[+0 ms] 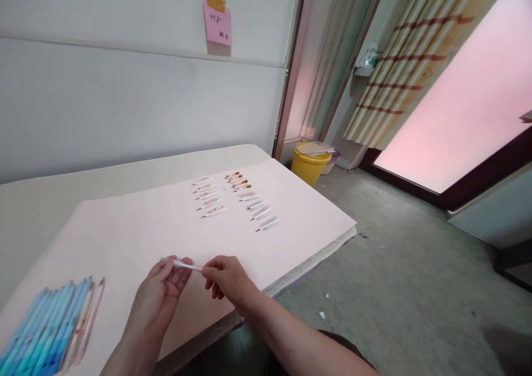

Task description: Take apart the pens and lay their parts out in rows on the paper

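In the head view, my left hand (168,282) is turned partly palm up, with its thumb and fingertips closed on the thicker end of a slim white pen part (187,265). My right hand (224,276) pinches the thin opposite end of that part between thumb and fingers. Both hands are just above the pink-white sheet near the table's front edge. To the left of my left hand lies a row of blue pens (52,315), with a few pale pinkish ones (89,320) at its right side. Whether the held part is one piece or two cannot be seen.
Beyond my hands, several short white pen pieces with dark tips (210,203) lie in a column. A second column (260,212) stands to its right, with brown-ended pieces (240,182) at the back. A yellow bin (310,165) is on the floor past the table (311,215).
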{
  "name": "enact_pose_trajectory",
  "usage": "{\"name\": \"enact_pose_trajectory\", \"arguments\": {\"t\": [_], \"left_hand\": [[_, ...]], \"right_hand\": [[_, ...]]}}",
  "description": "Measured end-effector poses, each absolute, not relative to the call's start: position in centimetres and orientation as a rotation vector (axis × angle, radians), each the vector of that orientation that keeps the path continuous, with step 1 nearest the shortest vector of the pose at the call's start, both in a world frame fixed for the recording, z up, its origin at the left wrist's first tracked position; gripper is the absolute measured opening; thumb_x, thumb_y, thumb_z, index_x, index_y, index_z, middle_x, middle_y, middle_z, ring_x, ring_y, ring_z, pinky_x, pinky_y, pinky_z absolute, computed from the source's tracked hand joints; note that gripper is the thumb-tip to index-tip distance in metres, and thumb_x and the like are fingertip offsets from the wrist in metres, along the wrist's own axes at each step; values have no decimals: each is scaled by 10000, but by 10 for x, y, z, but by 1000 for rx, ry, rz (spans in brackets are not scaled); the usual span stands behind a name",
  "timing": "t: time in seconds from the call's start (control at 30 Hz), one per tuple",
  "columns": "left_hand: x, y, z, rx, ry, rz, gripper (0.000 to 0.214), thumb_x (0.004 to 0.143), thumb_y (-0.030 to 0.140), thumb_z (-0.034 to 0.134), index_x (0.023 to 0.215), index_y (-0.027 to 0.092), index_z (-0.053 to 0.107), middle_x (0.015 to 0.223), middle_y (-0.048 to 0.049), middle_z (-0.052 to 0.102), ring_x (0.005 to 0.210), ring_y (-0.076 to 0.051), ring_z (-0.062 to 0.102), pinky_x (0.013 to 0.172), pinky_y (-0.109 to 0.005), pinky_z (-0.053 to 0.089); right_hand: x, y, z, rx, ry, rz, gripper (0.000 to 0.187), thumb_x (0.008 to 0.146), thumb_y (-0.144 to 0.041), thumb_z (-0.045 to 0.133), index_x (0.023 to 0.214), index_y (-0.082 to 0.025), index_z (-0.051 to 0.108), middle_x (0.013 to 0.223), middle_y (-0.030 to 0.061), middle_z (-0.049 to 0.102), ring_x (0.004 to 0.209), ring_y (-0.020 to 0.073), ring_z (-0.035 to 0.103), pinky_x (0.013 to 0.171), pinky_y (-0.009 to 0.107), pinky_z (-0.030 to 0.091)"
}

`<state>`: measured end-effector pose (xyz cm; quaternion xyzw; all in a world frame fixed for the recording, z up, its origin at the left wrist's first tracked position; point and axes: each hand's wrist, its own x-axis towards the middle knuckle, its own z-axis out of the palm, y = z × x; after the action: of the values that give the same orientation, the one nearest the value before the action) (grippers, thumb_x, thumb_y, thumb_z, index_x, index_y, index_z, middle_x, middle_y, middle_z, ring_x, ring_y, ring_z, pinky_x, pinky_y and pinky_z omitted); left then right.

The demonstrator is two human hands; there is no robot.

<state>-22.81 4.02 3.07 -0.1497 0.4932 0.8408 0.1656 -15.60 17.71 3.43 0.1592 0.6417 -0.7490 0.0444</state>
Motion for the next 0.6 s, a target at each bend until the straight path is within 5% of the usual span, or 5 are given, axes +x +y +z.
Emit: {"name": "enact_pose_trajectory", "arguments": {"t": [0.33, 0.6], "left_hand": [[-216, 50, 31, -312, 1362, 2310, 50, 767, 103, 560, 732, 123, 590, 781, -62, 625, 759, -163, 636, 707, -291, 545], [-220, 46, 28, -491, 1377, 2351, 70, 769, 96, 555, 724, 128, 598, 793, -51, 622, 755, -161, 641, 657, -276, 553]], "right_hand": [[-152, 177, 27, 343, 2563, -1739, 222, 836, -362, 488, 907, -220, 643, 520, -30, 568, 432, 80, 499, 453, 177, 367], [-154, 176, 31, 315, 2453, -1688, 237, 810, -167, 386, 925, -185, 593, 647, -4, 621, 409, 65, 505, 408, 155, 371]]}}
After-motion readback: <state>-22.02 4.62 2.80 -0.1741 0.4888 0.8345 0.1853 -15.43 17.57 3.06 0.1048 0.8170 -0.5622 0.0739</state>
